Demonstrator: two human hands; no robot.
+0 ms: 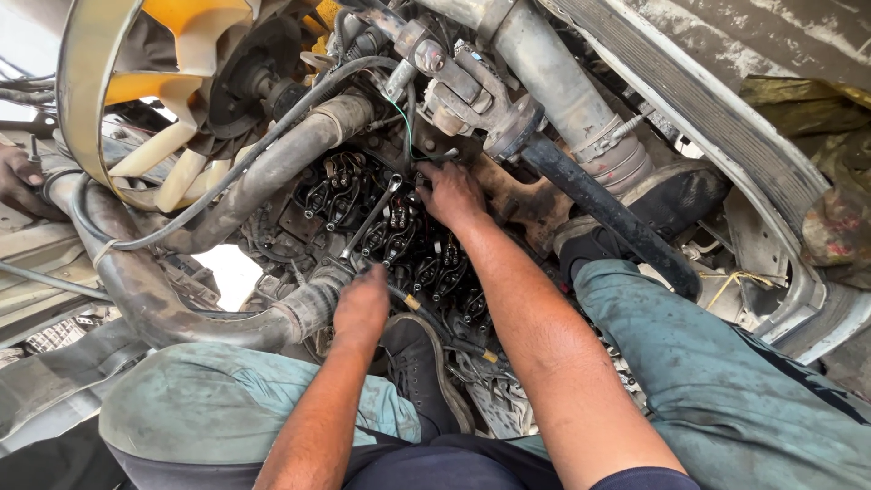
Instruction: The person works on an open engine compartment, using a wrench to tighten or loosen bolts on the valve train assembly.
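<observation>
Over the oily engine (426,263), left hand (361,304) grips a wrench (370,218).

Single head camera, looking steeply down, close over engine (390,227).

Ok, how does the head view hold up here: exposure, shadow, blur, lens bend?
Head view: daylight, blown out white at the top-left corner and through the gap under the hose; engine recess dim yet readable; both hands, left hand and right hand, sharp; wide-angle bending at the edges.

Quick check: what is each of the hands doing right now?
Left hand: closed around the lower end of the wrench.
Right hand: resting on the exposed engine top; grip cannot be told.
</observation>
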